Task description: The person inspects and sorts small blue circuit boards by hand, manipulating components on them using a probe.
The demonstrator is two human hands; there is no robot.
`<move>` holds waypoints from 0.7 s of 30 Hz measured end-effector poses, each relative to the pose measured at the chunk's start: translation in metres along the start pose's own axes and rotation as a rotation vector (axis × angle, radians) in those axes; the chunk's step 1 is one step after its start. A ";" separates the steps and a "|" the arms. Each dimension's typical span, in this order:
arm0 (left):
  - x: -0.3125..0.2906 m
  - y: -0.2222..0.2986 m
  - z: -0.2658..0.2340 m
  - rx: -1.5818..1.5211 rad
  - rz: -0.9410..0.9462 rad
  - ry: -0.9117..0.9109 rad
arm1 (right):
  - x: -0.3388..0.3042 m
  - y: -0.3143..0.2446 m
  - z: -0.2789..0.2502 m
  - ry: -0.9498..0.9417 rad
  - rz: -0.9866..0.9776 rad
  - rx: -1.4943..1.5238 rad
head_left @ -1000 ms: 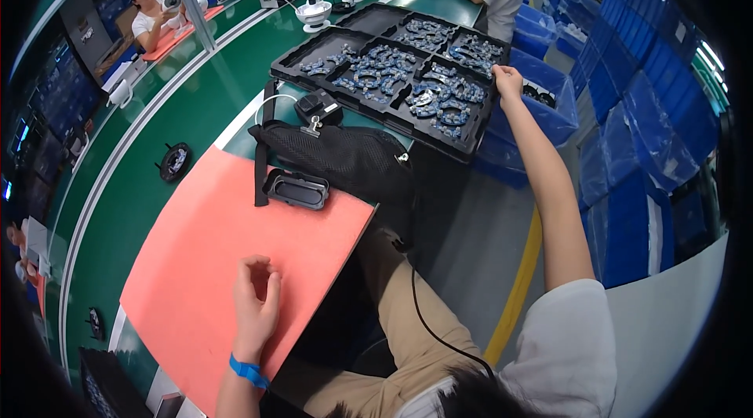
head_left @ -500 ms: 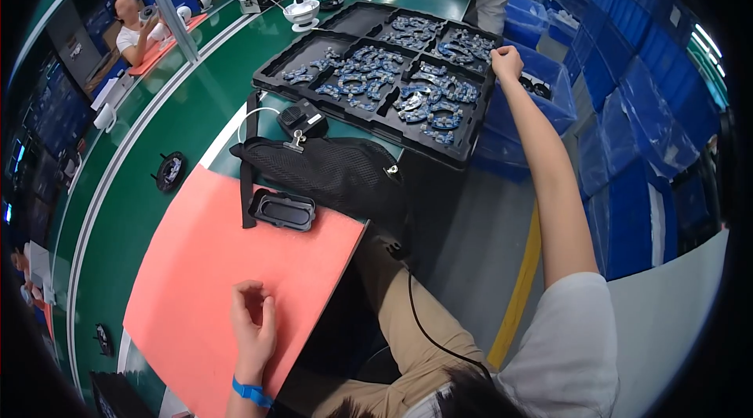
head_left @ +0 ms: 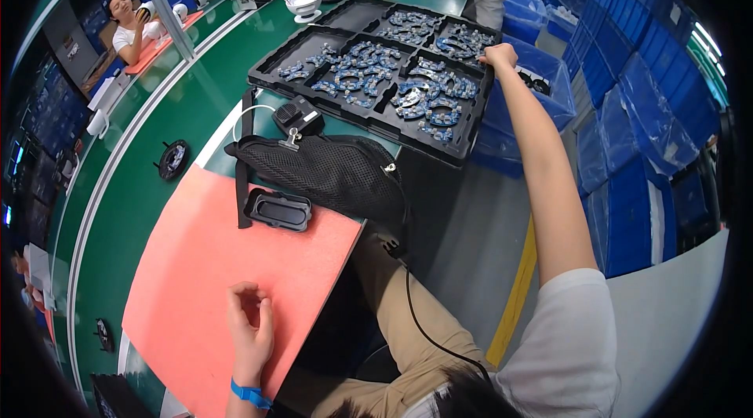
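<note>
My right hand (head_left: 500, 56) is stretched out to the far right side of a black divided tray (head_left: 369, 121), its fingers closed at the rim. What lies under the fingertips is partly hidden. Curved blue circuit boards (head_left: 365, 65) fill several of the tray's compartments in loose heaps. My left hand (head_left: 251, 322), with a blue band on the wrist, rests on a pink mat (head_left: 184, 277). Its fingers curl loosely, thumb apart, with nothing between them.
A black mesh bag (head_left: 321, 171), a small black device (head_left: 298, 116) and an open black case (head_left: 278, 209) lie between mat and tray. Round black parts (head_left: 172, 159) sit on the green belt. Blue bins (head_left: 541, 65) stand right of the tray; co-workers are beyond.
My right hand has shifted slightly left, its fingertips now reaching a little over the tray's rim. My left hand stays in place. The co-worker across the belt has moved the object they hold.
</note>
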State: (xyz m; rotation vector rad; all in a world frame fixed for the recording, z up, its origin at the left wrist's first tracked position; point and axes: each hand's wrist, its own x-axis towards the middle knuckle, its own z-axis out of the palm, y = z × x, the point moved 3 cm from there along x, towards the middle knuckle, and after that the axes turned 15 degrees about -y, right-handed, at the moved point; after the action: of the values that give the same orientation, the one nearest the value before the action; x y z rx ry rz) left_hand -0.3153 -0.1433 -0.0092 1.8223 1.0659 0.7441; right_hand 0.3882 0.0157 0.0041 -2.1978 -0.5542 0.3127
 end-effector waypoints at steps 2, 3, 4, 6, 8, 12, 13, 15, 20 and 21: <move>0.000 -0.001 0.000 -0.004 -0.001 0.004 | -0.002 -0.004 0.007 -0.072 -0.004 -0.024; 0.000 -0.001 0.000 -0.004 -0.004 0.006 | -0.007 -0.006 0.008 -0.076 -0.004 -0.025; 0.000 0.000 -0.001 -0.004 -0.007 0.008 | -0.013 -0.009 0.010 -0.077 -0.091 -0.128; 0.000 0.001 0.000 -0.006 -0.008 0.009 | -0.022 -0.014 0.010 -0.075 -0.178 -0.232; 0.002 0.003 0.000 -0.009 -0.006 0.008 | -0.027 -0.017 0.009 -0.029 -0.286 -0.290; 0.003 0.009 0.000 0.036 0.004 -0.008 | -0.032 -0.017 0.014 0.002 -0.410 -0.363; 0.003 0.010 0.000 0.051 -0.003 -0.014 | -0.034 -0.016 0.016 -0.032 -0.411 -0.376; -0.003 0.012 -0.004 0.087 0.003 0.007 | -0.046 -0.029 0.030 -0.030 -0.479 -0.411; 0.012 0.005 0.003 0.168 0.101 -0.032 | -0.067 -0.046 0.025 0.027 -0.751 -0.109; 0.015 -0.004 0.006 0.212 0.146 -0.022 | -0.079 -0.058 0.033 -0.069 -0.799 -0.059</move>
State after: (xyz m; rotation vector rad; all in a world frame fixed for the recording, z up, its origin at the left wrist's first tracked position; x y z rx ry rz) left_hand -0.3055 -0.1312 -0.0145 2.1018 1.0377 0.7166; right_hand 0.2901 0.0316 0.0318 -1.8409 -1.4196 -0.0597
